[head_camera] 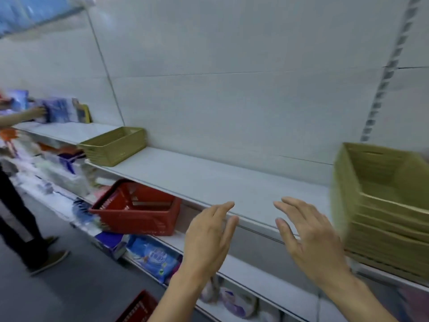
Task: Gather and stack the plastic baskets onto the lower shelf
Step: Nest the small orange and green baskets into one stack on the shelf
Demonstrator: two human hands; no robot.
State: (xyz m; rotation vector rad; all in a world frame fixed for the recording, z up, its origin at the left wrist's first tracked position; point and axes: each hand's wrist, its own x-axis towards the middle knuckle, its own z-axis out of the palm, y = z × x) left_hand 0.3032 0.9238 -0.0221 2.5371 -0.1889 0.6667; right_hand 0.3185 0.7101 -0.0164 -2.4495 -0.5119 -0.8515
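A stack of olive-green plastic baskets (383, 210) stands at the right end of a white shelf (209, 180). Further left on that shelf sits a single olive-green basket (113, 145). On the shelf below, a red shopping basket (137, 210) rests tilted. My left hand (209, 238) and my right hand (308, 238) hover open, palms facing each other, in front of the shelf's edge between the red basket and the stack. Neither hand touches anything.
Another person (21, 205) stands at the left and reaches to packaged goods (60, 110) on the shelf. Blue and white packages (151, 256) fill the lowest shelves. A second red basket (139, 307) sits on the grey floor at the bottom edge.
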